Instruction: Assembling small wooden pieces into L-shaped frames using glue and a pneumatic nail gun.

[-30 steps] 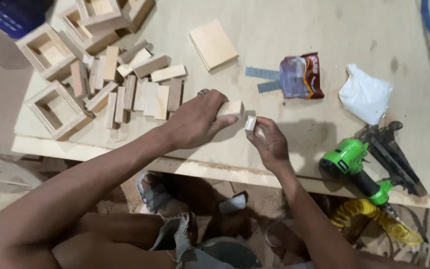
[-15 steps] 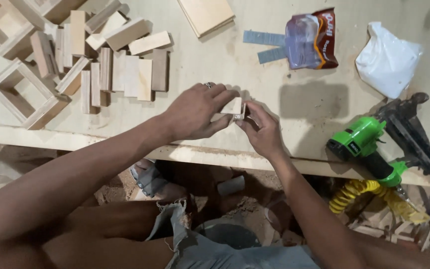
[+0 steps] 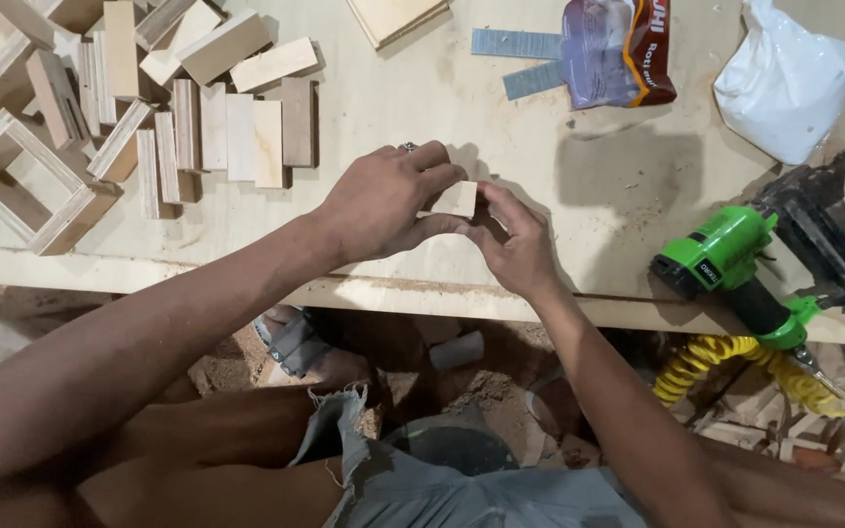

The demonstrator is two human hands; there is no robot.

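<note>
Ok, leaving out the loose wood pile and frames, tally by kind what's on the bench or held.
Wooden block, held: 1
Nail strips: 2
Green nail gun: 1
White bag: 1
Snack packet: 1
Total: 6

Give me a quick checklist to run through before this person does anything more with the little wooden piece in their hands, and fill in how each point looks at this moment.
1. Both hands on the piece: ok. The left hand and right hand pinch the small wood block between them.
2. Block over the workbench, not past its edge: ok.
3. Spare wood strips within reach: ok, beside the left hand.
4. Green nail gun clear of the hands: ok, lying to the right, untouched.
5. Nail strips at hand: ok, near the snack bag.
6. Block's joint faces clean and square: cannot tell, fingers cover them.
</note>
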